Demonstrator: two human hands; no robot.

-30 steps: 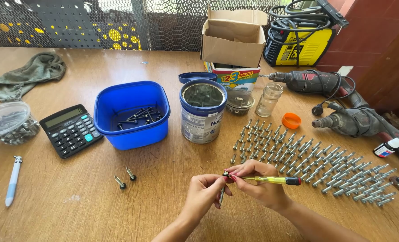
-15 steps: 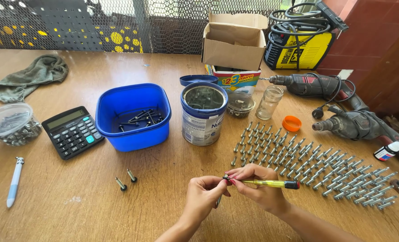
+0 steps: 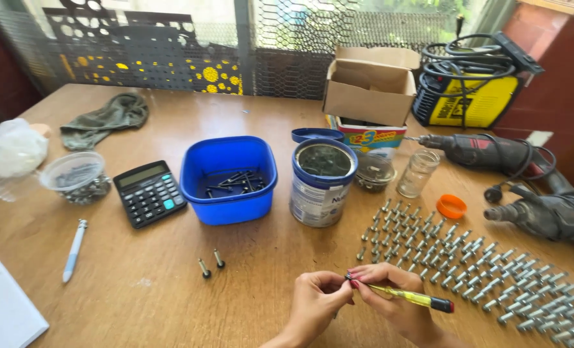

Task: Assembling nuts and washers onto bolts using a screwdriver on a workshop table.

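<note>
Brown wooden table [image 3: 171,303] fills the frame, and at the bottom middle the left hand [image 3: 316,299] and right hand [image 3: 396,299] come together, the right one clamped on a thin yellow screwdriver [image 3: 409,296] with a dark end, the left one pinching a small metal bolt [image 3: 349,278] at its tip. Just right of them lie neat rows of shiny bolts [image 3: 467,264]. Higher up stand a round tin can [image 3: 322,183], a square blue plastic tub [image 3: 229,177] and a black calculator [image 3: 149,192].

My hands [image 3: 358,299] sit at the near edge with the screw rows [image 3: 467,264] spread to their right, two loose screws [image 3: 209,264] to the left, and the tub [image 3: 229,177], tin [image 3: 322,183] and calculator [image 3: 150,192] farther back.
</note>
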